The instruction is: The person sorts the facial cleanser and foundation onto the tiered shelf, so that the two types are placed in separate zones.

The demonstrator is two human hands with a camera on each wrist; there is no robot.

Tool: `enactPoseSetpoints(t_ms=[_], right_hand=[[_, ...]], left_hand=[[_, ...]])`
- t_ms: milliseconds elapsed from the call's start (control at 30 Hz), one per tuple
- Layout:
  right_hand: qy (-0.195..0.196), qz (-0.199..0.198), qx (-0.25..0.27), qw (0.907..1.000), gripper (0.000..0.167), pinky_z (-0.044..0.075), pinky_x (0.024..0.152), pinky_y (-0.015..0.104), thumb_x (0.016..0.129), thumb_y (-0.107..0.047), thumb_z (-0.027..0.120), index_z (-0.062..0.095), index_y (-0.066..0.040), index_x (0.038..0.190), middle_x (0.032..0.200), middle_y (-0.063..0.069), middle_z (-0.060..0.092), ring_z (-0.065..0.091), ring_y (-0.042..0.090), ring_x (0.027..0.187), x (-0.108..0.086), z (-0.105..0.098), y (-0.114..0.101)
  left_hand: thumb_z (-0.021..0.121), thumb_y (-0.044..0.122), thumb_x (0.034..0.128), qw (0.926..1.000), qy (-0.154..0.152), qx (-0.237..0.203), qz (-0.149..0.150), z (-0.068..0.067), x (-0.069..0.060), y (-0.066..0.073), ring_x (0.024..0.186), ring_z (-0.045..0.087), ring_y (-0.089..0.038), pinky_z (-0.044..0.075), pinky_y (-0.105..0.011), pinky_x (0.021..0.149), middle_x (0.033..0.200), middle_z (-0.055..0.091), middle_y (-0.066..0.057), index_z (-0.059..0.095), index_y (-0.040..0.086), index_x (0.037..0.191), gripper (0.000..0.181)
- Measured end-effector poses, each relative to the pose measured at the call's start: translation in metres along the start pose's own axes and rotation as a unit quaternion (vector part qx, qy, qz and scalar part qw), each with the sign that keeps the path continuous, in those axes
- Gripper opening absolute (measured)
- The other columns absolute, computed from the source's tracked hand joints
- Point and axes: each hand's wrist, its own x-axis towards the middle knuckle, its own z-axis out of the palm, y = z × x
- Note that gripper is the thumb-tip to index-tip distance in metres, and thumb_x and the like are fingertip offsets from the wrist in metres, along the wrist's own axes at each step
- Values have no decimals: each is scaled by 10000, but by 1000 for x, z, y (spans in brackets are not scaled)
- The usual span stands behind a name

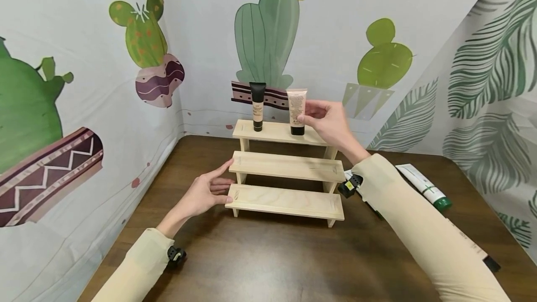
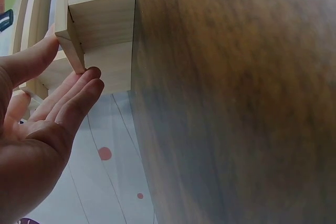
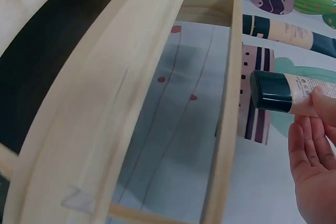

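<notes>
A three-step wooden display rack [image 1: 286,167] stands on the brown table. My right hand [image 1: 329,122] pinches a beige squeeze tube [image 1: 297,111] between thumb and fingers, its black cap facing down over the top step. In the right wrist view a small gap shows between the cap [image 3: 271,92] and the step. A slimmer tube [image 1: 258,111] with a beige middle and black ends stands upright on the top step, to the left. My left hand [image 1: 205,192] touches the rack's left end with fairly straight fingers, thumb at the bottom step, index finger at the middle one.
Right of the rack lie a white tube with a green cap [image 1: 425,188] and a pale tube with a black cap [image 1: 478,248], partly behind my right sleeve. Another item by the rack is mostly hidden. Cactus-printed cloth [image 1: 201,50] hangs behind the table [image 1: 268,255].
</notes>
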Motion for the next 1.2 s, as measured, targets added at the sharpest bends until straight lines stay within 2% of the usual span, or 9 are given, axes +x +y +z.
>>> enactPoseSetpoints(t_ms=[367, 833, 1200], right_hand=[[109, 486, 311, 9983, 420, 606, 833, 258, 904, -77, 852, 726, 4, 1297, 1073, 152, 770, 731, 203, 901, 8, 16, 9], [243, 315, 363, 9985, 394, 591, 782, 215, 895, -72, 861, 745, 11, 1263, 1049, 149, 779, 733, 176, 868, 12, 22, 13], [146, 400, 377, 9984, 379, 606, 834, 244, 906, -64, 847, 741, 13, 1261, 1073, 156, 773, 736, 211, 902, 9, 22, 13]], left_hand=[[876, -81, 809, 10000, -25, -18, -35, 0, 0, 4, 1140, 711, -356, 581, -486, 998, 1237, 713, -249, 383, 249, 1656, 1034], [873, -93, 806, 9999, -7, -133, -51, 0, -1, 5, 1138, 710, -360, 579, -490, 997, 1229, 714, -252, 382, 241, 1656, 1037], [870, -100, 805, 9999, -3, -114, -57, 0, -2, 4, 1140, 709, -363, 578, -494, 999, 1229, 713, -257, 378, 235, 1658, 1040]])
